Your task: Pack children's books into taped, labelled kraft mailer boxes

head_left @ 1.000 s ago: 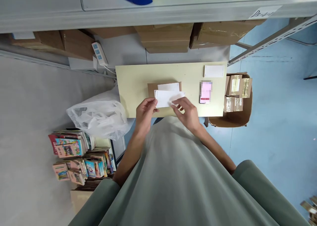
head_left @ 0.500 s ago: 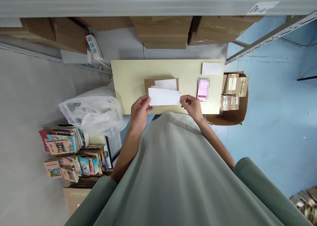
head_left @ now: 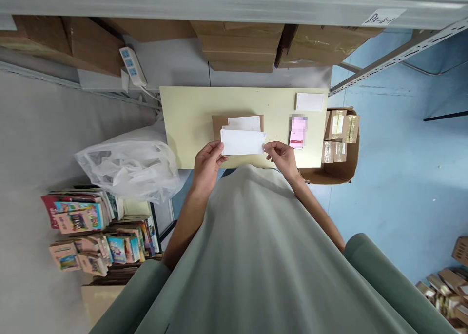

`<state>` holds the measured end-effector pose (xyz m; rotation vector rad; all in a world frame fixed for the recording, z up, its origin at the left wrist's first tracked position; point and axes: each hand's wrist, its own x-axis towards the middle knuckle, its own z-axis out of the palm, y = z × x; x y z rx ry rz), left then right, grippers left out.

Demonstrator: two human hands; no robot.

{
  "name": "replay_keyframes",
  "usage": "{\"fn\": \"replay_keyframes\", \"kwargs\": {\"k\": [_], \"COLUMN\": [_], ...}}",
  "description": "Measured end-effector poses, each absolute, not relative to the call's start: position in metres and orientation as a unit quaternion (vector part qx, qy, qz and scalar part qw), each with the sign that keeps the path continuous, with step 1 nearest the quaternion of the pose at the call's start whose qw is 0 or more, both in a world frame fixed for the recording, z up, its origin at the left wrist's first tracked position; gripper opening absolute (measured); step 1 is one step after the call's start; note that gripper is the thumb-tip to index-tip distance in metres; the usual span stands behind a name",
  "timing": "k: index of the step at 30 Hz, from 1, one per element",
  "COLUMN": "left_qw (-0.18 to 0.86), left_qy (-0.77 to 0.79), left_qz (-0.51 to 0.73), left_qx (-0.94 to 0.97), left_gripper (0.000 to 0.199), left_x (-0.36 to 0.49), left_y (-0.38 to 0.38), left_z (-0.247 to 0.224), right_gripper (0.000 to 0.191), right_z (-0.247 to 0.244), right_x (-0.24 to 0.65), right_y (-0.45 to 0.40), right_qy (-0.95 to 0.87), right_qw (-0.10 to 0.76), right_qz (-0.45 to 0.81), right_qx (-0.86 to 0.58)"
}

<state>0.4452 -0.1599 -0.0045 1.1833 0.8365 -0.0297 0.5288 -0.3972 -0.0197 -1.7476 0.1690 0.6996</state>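
A blank white card is stretched between my two hands above the near part of the pale table. My left hand pinches its left end between thumb and fingers. At the card's right end my right hand has its fingertips closed on the corner. Just beyond lies a flat brown cardboard piece with smaller white cards on top, partly hidden by the held card. Further right rest a pink-screened phone and a stack of white cards.
Right of the table stands an open carton of small taped boxes. On the left are a white plastic bag, piled books and a power strip. Large cardboard boxes line the back under a metal shelf beam.
The held card has levelled slightly, and my right fingertips have come in onto its right end. My left hand keeps its grip. The whole view has shifted a little.
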Motion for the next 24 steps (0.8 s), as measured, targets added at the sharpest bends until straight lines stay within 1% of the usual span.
{"fn": "replay_keyframes", "kwargs": {"k": [4, 8, 14, 19, 24], "left_qw": [0.75, 0.737, 0.716, 0.701, 0.665], "left_qy": [0.383, 0.402, 0.419, 0.409, 0.412], "left_qz": [-0.018, -0.033, -0.078, -0.073, -0.048], "left_qx": [0.54, 0.543, 0.553, 0.579, 0.621], "left_gripper": [0.045, 0.048, 0.054, 0.054, 0.055], "left_x": [0.443, 0.438, 0.423, 0.421, 0.448], "left_y": [-0.156, -0.152, -0.151, -0.147, -0.139], "left_z": [-0.012, -0.033, -0.065, -0.079, -0.1], "right_gripper": [0.06, 0.057, 0.053, 0.052, 0.055], "right_z": [-0.017, -0.017, -0.026, -0.039, -0.062], "right_x": [0.525, 0.517, 0.5, 0.5, 0.524], "right_y": [-0.392, -0.389, -0.391, -0.392, -0.379], "right_qy": [0.069, 0.055, 0.037, 0.036, 0.036], "right_qw": [0.575, 0.567, 0.52, 0.495, 0.482], "right_qz": [0.284, 0.268, 0.284, 0.286, 0.273], "right_qx": [-0.764, -0.777, -0.804, -0.819, -0.832]}}
